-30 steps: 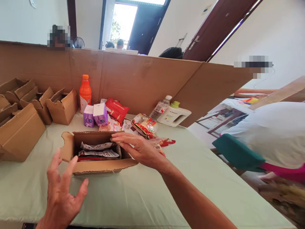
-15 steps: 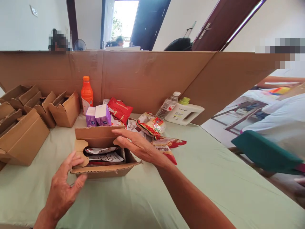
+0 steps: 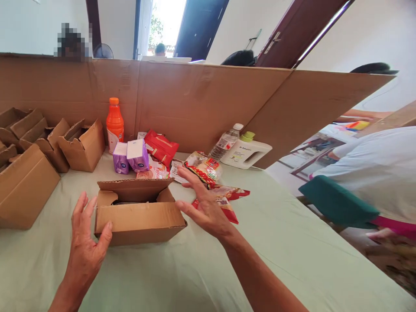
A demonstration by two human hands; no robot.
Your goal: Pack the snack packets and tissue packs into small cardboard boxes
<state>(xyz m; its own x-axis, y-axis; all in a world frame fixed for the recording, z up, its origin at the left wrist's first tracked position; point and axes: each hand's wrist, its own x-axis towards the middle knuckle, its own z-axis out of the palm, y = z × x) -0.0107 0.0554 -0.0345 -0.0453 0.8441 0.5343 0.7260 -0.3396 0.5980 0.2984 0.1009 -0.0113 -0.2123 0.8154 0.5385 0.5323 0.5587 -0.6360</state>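
A small cardboard box lies between my hands on the green cloth. Its near flap is folded inward over most of the opening, while the far flap stands up. Only a dark sliver of the contents shows between them. My left hand is at the box's left end, fingers spread, the thumb by the front left corner. At the right end, my right hand has its fingers apart and the thumb close to the box's corner; whether it touches cannot be made out. Neither hand holds anything.
Several open cardboard boxes stand at the left. Behind are an orange bottle, purple tissue packs, red packets, a clear bottle and a white jug. A cardboard wall borders the back; a person sits at right.
The box's near flap has folded inward, covering packets that were visible inside. My right hand has moved right, off the far flap, and my left fingers have left the side flap.
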